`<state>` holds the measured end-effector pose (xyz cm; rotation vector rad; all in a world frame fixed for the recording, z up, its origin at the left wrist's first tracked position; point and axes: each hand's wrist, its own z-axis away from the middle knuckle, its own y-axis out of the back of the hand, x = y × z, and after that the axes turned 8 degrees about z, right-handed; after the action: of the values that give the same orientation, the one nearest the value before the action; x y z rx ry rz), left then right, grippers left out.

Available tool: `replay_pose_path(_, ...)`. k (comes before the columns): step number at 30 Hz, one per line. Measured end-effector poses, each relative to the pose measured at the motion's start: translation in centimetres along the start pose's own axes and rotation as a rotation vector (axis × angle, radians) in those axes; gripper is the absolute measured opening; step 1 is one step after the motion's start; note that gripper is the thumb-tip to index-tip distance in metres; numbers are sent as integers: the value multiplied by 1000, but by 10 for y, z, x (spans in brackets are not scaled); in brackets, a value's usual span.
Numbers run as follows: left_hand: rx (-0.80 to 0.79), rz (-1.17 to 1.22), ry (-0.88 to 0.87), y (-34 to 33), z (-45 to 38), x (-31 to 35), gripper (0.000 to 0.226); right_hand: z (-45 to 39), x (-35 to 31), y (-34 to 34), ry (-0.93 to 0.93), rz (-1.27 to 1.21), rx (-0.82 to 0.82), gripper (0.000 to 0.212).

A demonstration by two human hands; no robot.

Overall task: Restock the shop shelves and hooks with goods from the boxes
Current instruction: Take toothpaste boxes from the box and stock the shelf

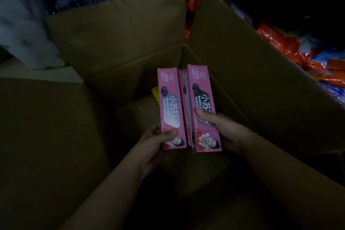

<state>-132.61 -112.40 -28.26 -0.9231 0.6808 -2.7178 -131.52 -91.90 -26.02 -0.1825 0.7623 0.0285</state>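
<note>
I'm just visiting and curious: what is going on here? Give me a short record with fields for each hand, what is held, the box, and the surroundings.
left hand: grips the lower end of one pink toothpaste box
right hand: grips the lower part of another pink toothpaste box
between them: a third pink box, partly hidden; which hand holds it is unclear
cardboard box: open, flaps spread, under the hands
inside: a yellow item, mostly hidden
far right: orange and blue packets
light: dim
</note>
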Motion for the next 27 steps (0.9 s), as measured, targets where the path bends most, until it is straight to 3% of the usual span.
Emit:
replay_pose_path(2,-25,-35,-34,3,1,2,65,-1,2,-6,17,6,-8,44)
replay_pose_path(12,-118,-61,-99,10,3,12,71,-10,-5,-20,71,22,-32,40)
replay_pose_path(17,-16,-73,-184,-17,19,40,79,2,-46,-31,24,28,-19,60)
replay_pose_path(20,61,-52,-176,-39,49,69,78,35,-81,-42,-33,7,9,75)
replay_pose_path(27,83,-16,-106,-104,166,154,94,167,-177,-86,25,-89,131,76)
